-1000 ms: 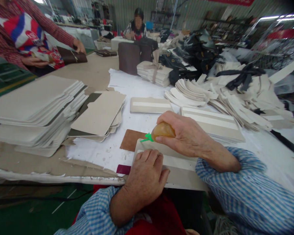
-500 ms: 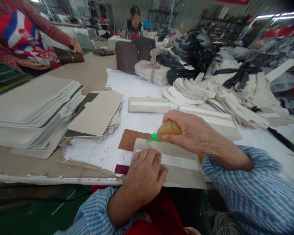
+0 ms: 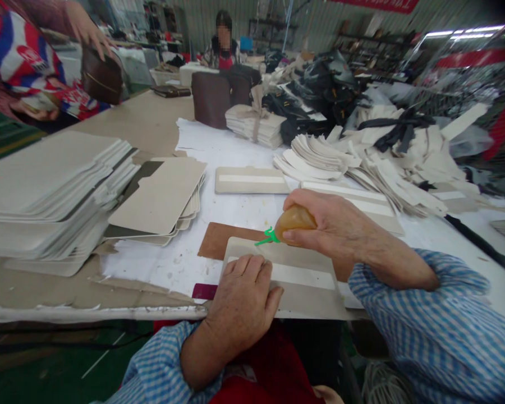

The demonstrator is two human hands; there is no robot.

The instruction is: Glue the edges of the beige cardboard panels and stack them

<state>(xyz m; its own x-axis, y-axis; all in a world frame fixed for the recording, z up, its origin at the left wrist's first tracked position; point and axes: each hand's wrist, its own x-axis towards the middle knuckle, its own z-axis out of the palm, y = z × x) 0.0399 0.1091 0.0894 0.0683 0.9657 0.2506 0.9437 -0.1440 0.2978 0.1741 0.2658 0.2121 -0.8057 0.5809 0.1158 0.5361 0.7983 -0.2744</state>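
Note:
My right hand (image 3: pixel 320 221) is closed around a soft amber glue bottle (image 3: pixel 294 223) with a green nozzle (image 3: pixel 268 237). The nozzle points down and left, its tip close to the upper edge of a beige panel (image 3: pixel 303 300); whether it touches, I cannot tell. Across that panel runs a white strip (image 3: pixel 305 276). My left hand (image 3: pixel 244 297) lies flat on the panel's left part, fingers stretched out and holding nothing. Under the panel's top edge a brown board (image 3: pixel 214 240) sticks out. A purple piece (image 3: pixel 204 291) shows beside my left hand.
Stacked beige panels (image 3: pixel 46 174) and a smaller pile (image 3: pixel 155 196) lie left. Beyond my hands are strip-marked panels (image 3: pixel 252 180), a tied bundle (image 3: pixel 255 124) and loose beige strips (image 3: pixel 320 157). A co-worker's hand (image 3: pixel 90 31) is on a dark brown bag (image 3: pixel 101 76).
The glue bottle's nozzle has shifted slightly right along the panel's edge. My left hand stays on the panel. At the far left, the co-worker has raised the brown bag upright.

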